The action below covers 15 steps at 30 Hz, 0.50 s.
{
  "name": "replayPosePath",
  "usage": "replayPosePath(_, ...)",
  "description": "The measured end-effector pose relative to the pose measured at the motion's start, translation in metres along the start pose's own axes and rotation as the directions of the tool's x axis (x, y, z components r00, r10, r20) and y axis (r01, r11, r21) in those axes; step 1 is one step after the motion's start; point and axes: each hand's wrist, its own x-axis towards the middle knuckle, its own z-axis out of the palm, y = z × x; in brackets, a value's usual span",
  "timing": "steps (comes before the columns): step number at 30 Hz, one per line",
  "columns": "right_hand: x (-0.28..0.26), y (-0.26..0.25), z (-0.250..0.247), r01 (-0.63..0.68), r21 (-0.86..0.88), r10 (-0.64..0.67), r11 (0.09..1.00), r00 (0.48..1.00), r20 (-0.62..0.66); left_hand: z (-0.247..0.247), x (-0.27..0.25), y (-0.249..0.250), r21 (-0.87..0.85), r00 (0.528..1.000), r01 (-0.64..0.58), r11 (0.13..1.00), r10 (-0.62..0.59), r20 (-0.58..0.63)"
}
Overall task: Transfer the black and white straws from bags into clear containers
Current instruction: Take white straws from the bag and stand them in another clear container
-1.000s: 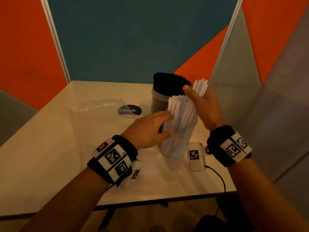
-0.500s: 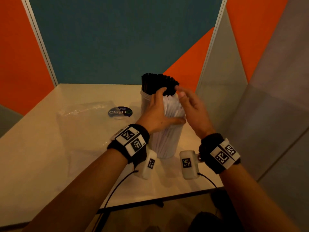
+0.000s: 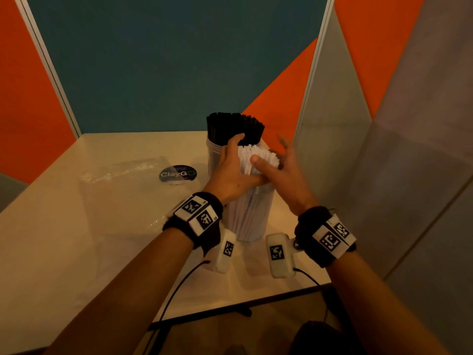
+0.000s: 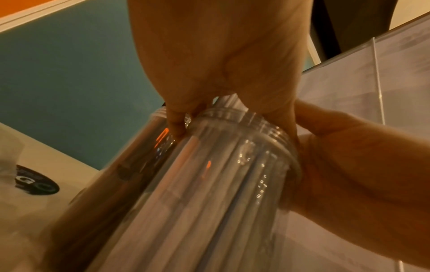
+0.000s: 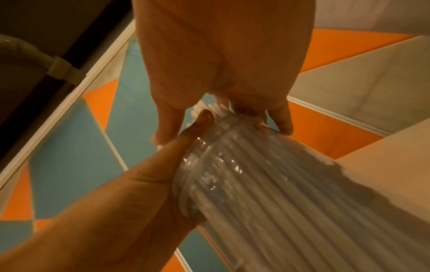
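Two jars at 12 o'clock on the worktop [image 3: 76, 252]: black straws [image 3: 234, 126] behind, white straws [image 3: 256, 156] in front. Left hand [image 3: 231, 172] clamps the white jar [image 3: 249, 216] rim; right hand [image 3: 284, 170], fingers apart, pats tops. Step: settling. Next: level tips, release.

My table [image 3: 64, 239] is pale and cream-coloured, set into a corner of partition walls. Near its back edge, left of centre, a round dark sticker [image 3: 178, 173] reading "ClayGO" lies flat on it. Behind stands a teal panel [image 3: 166, 60] with orange panels [image 3: 23, 111] beside it, and grey panels [image 3: 409, 175] run along the right edge.
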Motion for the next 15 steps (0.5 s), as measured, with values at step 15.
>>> replayPosePath(15, -0.001, -0.005, 0.003, -0.089, -0.100, 0.083, 0.991, 0.995, -0.063, -0.013, 0.002, 0.014, -0.061, 1.000, 0.016, 0.998, -0.016, 0.001)
